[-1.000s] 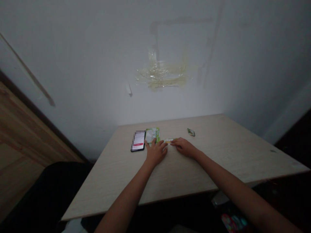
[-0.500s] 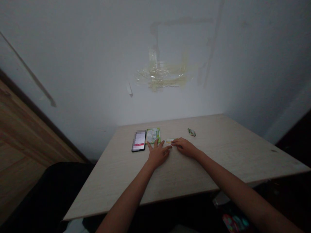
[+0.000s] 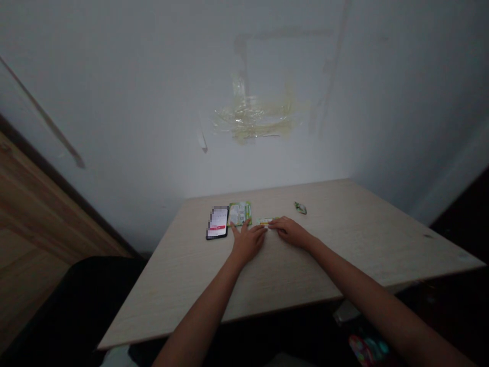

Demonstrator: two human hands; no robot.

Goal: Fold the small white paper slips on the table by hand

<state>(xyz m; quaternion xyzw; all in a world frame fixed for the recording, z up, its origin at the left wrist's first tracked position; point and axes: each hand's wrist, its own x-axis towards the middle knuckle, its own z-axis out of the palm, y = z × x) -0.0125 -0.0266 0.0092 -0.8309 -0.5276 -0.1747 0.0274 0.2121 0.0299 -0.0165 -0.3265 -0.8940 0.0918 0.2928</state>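
Observation:
A small flat piece with green, white and yellow print [image 3: 263, 221], perhaps a folded wrapper, lies on the table between my hands. My right hand [image 3: 292, 233] covers its right end, with fingers bent and held together on it. My left hand [image 3: 247, 243] rests palm down just left of it, fingers spread; the thumb and right-hand fingertips come close together at its near edge. Beyond my left fingertips is a flat green-and-white packet [image 3: 239, 213], its lower edge touched or nearly touched by them. What lies under my right fingers is hidden.
A phone [image 3: 217, 223] with a lit screen lies left of the green packet. Toward the back right is a small crumpled green-and-white scrap [image 3: 300, 208]. The wooden table [image 3: 164, 290] meets a wall with clear tape [image 3: 252, 117] on it. A dark object [image 3: 99, 285] stands at the left.
The fingers of my left hand have drawn slightly closer over the near edge of the small printed piece. My right hand stays on it. The view has shifted slightly.

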